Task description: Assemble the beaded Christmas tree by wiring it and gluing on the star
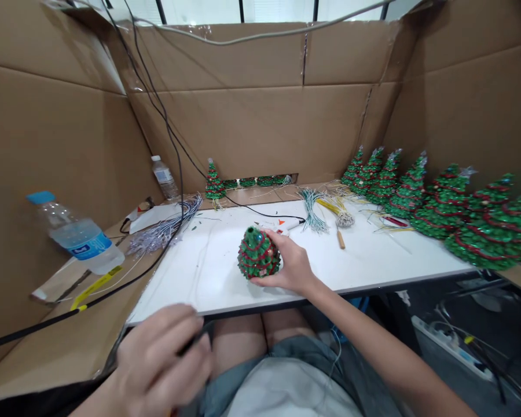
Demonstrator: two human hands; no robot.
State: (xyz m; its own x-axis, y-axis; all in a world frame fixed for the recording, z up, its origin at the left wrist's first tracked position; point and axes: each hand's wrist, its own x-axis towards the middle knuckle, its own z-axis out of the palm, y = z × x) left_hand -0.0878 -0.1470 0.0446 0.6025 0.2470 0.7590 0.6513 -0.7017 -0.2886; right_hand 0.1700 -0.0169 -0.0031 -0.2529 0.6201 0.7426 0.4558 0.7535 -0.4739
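My right hand (293, 263) grips a small green Christmas tree (256, 255) from its right side, with thumb and fingers around it. The tree has red garland and a bare dark hole at its tip, and it is over the white tabletop. My left hand (162, 353) is close to the camera at lower left, blurred, with its fingers curled. A dark sliver shows between those fingers and a bit of orange below the hand; what it holds, if anything, I cannot make out. Just behind the held tree lies a white tool (292, 224) with a black cord.
Several finished trees (414, 185) line the right; one tree (214, 180) stands at the back left. Wire bundles (313, 208) and a wooden-handled tool (340, 238) lie behind. Clear-tipped wires (165, 229) and a water bottle (80, 237) are at left. A black cable (173, 139) hangs down.
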